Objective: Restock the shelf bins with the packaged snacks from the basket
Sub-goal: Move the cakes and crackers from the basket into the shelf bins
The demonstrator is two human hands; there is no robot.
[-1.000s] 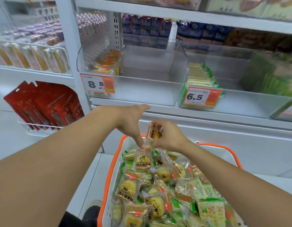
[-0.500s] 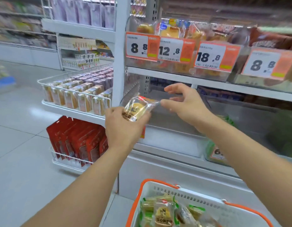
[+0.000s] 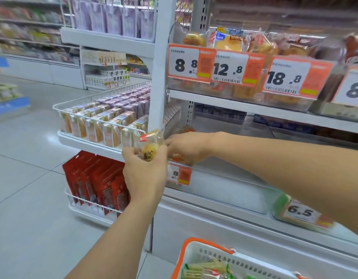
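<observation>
My left hand (image 3: 146, 174) grips a clear-wrapped yellow pastry packet (image 3: 150, 147) just in front of the left end of a clear shelf bin (image 3: 224, 188). An 8.8 price tag (image 3: 179, 174) hangs on that bin. My right hand (image 3: 187, 146) reaches over the bin's front wall, its fingers stretched left and resting on packets (image 3: 177, 157) inside. The white basket with orange handles (image 3: 212, 258) sits at the bottom edge and holds more wrapped snacks (image 3: 204, 270).
A white upright post (image 3: 160, 77) stands just left of the bin. Left of it are a wire tray of boxed snacks (image 3: 105, 125) and red packets (image 3: 97, 180) below. The upper shelf (image 3: 254, 106) carries bread behind price tags. A green-packet bin tagged 6.5 (image 3: 302, 213) sits right.
Both hands have risen from the basket to the shelf. The left hand carried the pastry packet to the bin's left end, and the right hand dropped into the bin beside it.
</observation>
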